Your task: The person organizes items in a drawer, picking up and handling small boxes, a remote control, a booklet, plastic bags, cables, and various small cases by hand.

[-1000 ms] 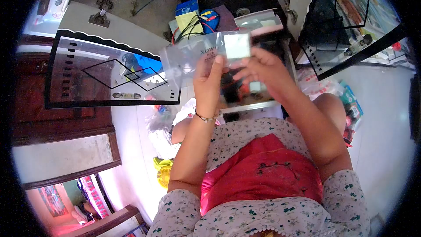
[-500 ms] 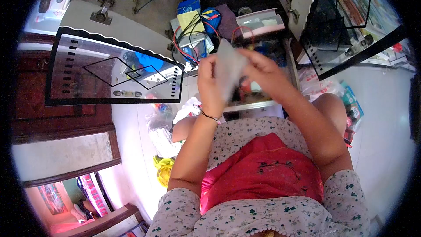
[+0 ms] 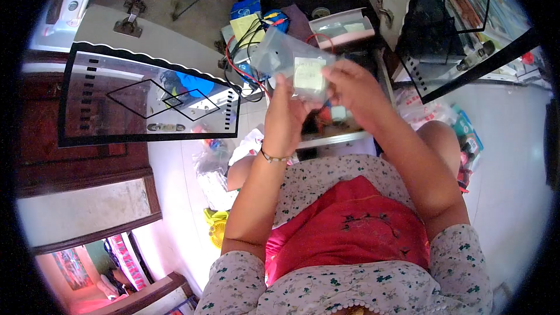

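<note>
A clear plastic bag (image 3: 275, 52) with a pale, squarish label or packet (image 3: 309, 74) showing in it is held up between my hands. My left hand (image 3: 284, 119) grips the bag's lower left side, its thumb pointing up. At the bag's right edge, my right hand (image 3: 357, 88) pinches the plastic beside the pale square. Below both hands lies an open drawer (image 3: 335, 139) with mixed small items, partly hidden by the bag and hands.
Behind the bag are tangled cables (image 3: 248, 46), a blue box (image 3: 246, 8) and an open pink-white box (image 3: 344, 28). Glass cabinet doors stand swung out at left (image 3: 146, 96) and right (image 3: 434, 52). A yellow fan (image 3: 217, 227) and plastic bags (image 3: 213, 181) lie on the floor.
The bag has turned from a narrow, blurred angle to face me more flatly, so the pale square now shows. My left hand has turned with it.
</note>
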A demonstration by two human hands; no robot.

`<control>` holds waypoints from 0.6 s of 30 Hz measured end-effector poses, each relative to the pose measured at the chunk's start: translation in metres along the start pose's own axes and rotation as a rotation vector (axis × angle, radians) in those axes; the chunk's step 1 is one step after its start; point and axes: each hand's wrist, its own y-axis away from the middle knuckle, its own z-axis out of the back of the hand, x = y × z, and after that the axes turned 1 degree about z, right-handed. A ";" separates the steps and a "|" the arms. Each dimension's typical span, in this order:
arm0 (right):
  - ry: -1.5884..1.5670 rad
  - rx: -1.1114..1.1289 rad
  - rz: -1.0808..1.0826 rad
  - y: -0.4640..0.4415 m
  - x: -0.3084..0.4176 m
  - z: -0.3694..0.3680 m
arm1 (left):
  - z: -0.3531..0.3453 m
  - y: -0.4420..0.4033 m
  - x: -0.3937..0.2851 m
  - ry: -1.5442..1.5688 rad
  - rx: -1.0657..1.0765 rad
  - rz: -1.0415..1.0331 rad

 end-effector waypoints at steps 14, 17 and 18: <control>-0.111 0.209 -0.043 0.007 0.008 0.004 | -0.009 0.001 -0.007 -0.051 -0.200 -0.146; -0.038 0.255 -0.009 0.010 0.016 0.005 | -0.005 -0.002 -0.004 -0.066 -0.235 -0.163; 0.026 0.278 0.036 0.010 0.018 0.006 | -0.001 -0.002 -0.003 -0.065 -0.235 -0.162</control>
